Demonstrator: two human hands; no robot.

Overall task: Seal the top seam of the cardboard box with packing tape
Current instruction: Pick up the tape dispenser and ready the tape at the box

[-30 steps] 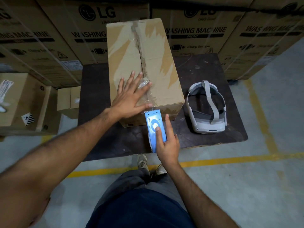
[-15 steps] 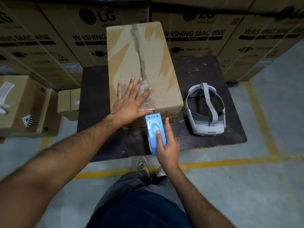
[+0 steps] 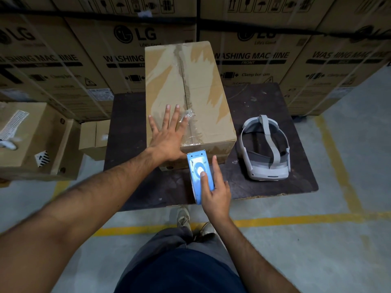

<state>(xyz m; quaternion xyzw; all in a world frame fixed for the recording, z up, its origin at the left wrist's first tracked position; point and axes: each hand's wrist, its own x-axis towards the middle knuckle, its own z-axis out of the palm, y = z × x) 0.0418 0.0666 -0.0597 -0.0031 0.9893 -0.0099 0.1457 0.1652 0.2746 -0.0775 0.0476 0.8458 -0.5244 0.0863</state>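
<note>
A tall brown cardboard box (image 3: 203, 85) lies on a dark board, its top seam running away from me with torn old tape marks. My left hand (image 3: 168, 134) lies flat, fingers spread, on the box's near left top, beside a crumpled stretch of clear tape (image 3: 190, 127) over the near end of the seam. My right hand (image 3: 213, 187) holds a blue tape dispenser (image 3: 198, 176) just below the box's near edge, its toothed blade pointing up at the box front.
A white headset (image 3: 265, 149) rests on the dark board (image 3: 131, 134) right of the box. Large washing machine cartons (image 3: 264, 60) wall off the back. Smaller boxes (image 3: 36, 140) stand at the left. Yellow floor lines (image 3: 296, 218) cross near my shoes.
The view has tilted slightly, so the box appears lower in frame. My left hand stays flat on the box; my right hand and dispenser stay at the near edge.
</note>
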